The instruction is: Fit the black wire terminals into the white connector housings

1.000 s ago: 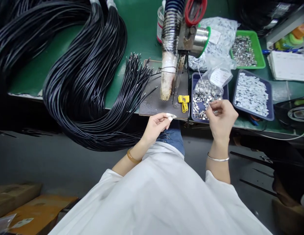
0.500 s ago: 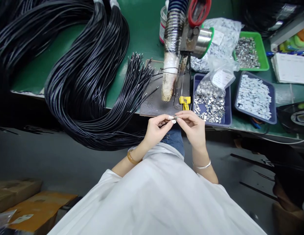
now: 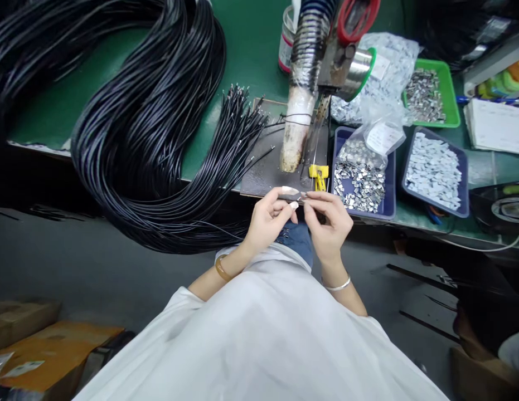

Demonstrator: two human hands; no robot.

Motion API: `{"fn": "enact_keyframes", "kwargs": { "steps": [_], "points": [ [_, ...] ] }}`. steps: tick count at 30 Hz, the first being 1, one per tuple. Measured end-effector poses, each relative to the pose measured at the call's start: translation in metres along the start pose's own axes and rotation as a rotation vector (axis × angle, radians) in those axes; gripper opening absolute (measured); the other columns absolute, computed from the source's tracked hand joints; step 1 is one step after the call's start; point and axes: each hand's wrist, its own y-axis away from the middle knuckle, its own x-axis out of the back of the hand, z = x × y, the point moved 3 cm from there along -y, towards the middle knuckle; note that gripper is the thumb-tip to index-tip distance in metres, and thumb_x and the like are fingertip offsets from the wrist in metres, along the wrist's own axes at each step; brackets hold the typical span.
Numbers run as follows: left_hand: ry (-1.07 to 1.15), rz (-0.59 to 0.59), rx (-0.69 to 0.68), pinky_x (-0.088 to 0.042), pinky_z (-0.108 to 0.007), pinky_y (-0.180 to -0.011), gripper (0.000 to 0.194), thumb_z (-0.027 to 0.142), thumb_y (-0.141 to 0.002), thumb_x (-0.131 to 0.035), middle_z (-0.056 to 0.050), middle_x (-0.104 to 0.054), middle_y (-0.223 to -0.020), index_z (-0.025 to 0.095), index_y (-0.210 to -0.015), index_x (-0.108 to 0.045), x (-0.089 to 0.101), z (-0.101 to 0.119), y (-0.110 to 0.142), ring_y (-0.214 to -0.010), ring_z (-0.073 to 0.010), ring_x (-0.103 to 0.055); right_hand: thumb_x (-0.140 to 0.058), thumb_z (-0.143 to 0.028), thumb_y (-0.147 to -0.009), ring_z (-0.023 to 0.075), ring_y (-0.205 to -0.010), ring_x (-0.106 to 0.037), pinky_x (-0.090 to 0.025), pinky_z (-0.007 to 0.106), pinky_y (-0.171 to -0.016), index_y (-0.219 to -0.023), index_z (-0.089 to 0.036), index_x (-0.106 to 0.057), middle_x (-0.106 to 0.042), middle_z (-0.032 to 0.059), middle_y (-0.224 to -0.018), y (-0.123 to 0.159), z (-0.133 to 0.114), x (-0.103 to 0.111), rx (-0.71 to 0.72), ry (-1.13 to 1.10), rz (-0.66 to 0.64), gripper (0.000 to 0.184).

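Observation:
My left hand (image 3: 267, 218) is closed in a pinch on a thin black cable, its fingertips wrapped in white. Most of that cable is hidden by the hand. At its tip is a small metallic piece (image 3: 300, 198), too small to make out. My right hand (image 3: 329, 221) meets it from the other side, thumb and forefinger bent around the same spot; what lies between them is hardly visible. Just beyond the fingers, a yellow clip-like part (image 3: 319, 174) sits under the soldering stand (image 3: 335, 69). To the left lies a large bundle of black cables (image 3: 159, 128) with stripped ends.
A taped hose (image 3: 299, 106) hangs over a dark plate (image 3: 259, 177). On the right stand a blue tray (image 3: 391, 195) of metal shells, a tray of pale pieces (image 3: 435, 167) and a green tray (image 3: 454, 106). A solder spool (image 3: 359, 72) is mounted on the stand.
My right thumb and forefinger have opened slightly and drawn a little away from the left fingertips. My left forefinger has straightened. The whole view has shifted slightly.

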Motion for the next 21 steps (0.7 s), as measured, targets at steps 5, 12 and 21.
{"fn": "enact_keyframes", "kwargs": {
  "steps": [5,12,21],
  "points": [
    [0.143,-0.069,0.094,-0.040,-0.018,-0.051,0.031,0.041,-0.079,-0.079,0.003,-0.059,-0.054,0.014,-0.083,-0.064,0.002,0.004,-0.007,-0.047,-0.0052,-0.049,-0.067,-0.024,-0.090,0.0162,-0.094,-0.071,-0.062,0.033,-0.081,-0.093,-0.027,-0.075,-0.072,0.0027,-0.102,-0.007,0.012,0.001,-0.189,-0.226,-0.066,0.009],
    [0.171,-0.080,0.078,-0.037,-0.018,-0.050,0.032,0.040,-0.073,-0.084,0.003,-0.057,-0.057,0.012,-0.077,-0.068,0.001,0.005,-0.008,-0.049,-0.0041,-0.046,-0.069,-0.022,-0.088,0.0139,-0.093,-0.070,-0.061,0.028,-0.075,-0.092,-0.028,-0.076,-0.073,0.0015,-0.099,-0.007,0.009,-0.003,-0.195,-0.288,-0.185,0.010],
    [0.141,-0.147,0.167,-0.037,-0.018,-0.050,0.027,0.031,-0.064,-0.089,0.002,-0.060,-0.057,0.012,-0.070,-0.073,0.007,0.006,-0.011,-0.051,-0.0050,-0.048,-0.073,-0.021,-0.085,0.0135,-0.092,-0.071,-0.062,0.029,-0.079,-0.089,-0.027,-0.076,-0.073,0.0009,-0.100,-0.010,0.017,-0.001,-0.241,-0.433,-0.326,0.008]
  ]
}}
